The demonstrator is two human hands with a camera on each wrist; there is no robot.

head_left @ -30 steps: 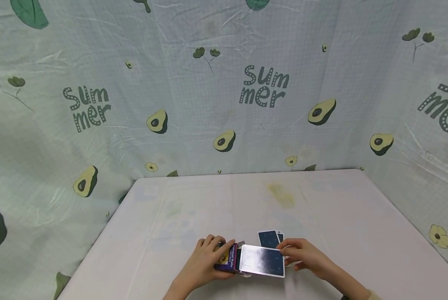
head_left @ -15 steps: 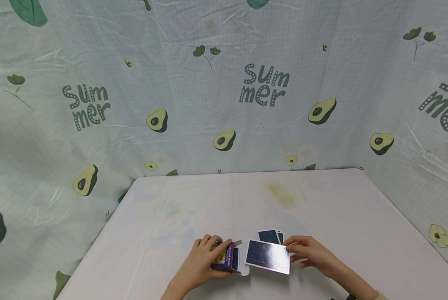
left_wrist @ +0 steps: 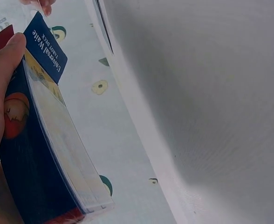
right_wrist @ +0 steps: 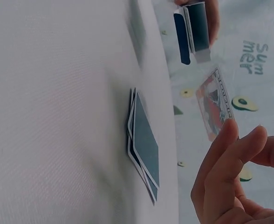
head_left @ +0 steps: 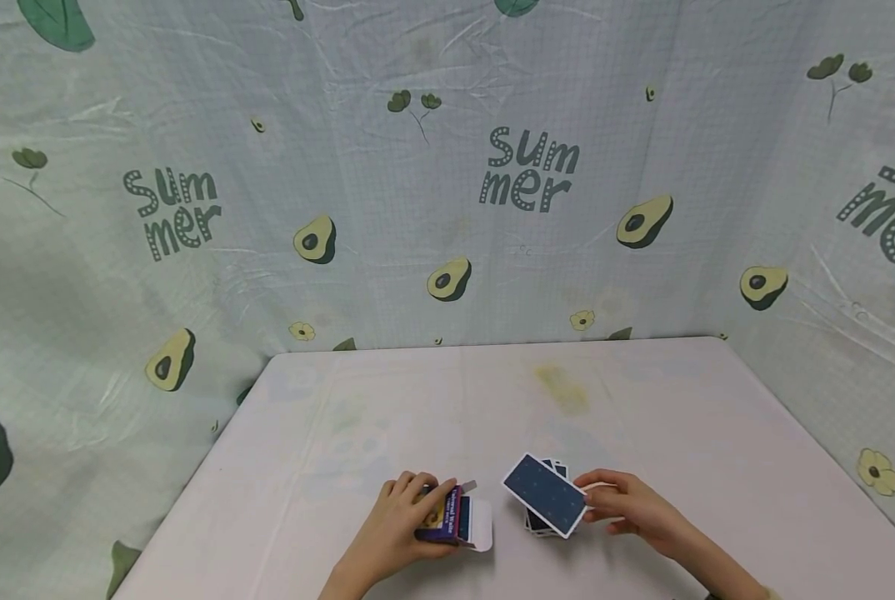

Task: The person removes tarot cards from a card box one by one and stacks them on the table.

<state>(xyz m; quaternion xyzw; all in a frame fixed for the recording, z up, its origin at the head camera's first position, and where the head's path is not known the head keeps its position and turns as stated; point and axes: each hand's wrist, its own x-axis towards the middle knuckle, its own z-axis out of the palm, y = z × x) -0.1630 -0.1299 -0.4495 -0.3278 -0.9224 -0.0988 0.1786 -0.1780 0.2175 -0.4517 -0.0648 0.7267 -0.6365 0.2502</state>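
Note:
A tarot card box [head_left: 440,517] with its end flap hanging out is gripped by my left hand [head_left: 395,525], thumb and fingers around its sides. The left wrist view shows the blue box [left_wrist: 34,154] lettered "Universal Waite Tarot Deck". Cards with dark blue backs show in its mouth, which faces right. My right hand [head_left: 631,508] pinches a single tarot card [head_left: 545,493] by its right end, back side up. In the right wrist view its pictured face [right_wrist: 214,105] is turned toward the camera. Below this card lies a loose pile of cards [right_wrist: 145,144] on the table.
A white-covered table [head_left: 327,433] spreads out around both hands. Behind it and along its sides hangs a pale cloth [head_left: 387,183] printed with avocados, flowers and the word "summer".
My right hand has drawn the card rightward out of the box and turned it at a slant above the pile. The left hand with the box has shifted slightly left.

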